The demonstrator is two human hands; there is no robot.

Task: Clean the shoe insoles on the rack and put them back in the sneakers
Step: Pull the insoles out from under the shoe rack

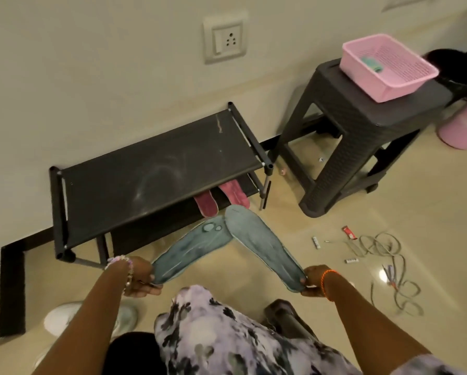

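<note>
Holding two blue-grey insoles, one per hand: left hand point(141, 278) pinching heel of left insole point(191, 253), right hand point(314, 281) pinching heel of right insole point(262, 244). Toe ends touching in midair, just in front of black rack point(156, 171). Two pink insoles point(221, 198) on lower shelf. White sneaker point(64, 318) on floor w/ pink basket point(386, 66) on stool point(362, 131).

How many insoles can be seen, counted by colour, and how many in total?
Blue-grey insoles: 2, one in the left hand, one in the right hand.
Pink insoles: 2, and, on the lower shelf of the rack.
Total: 4
</note>
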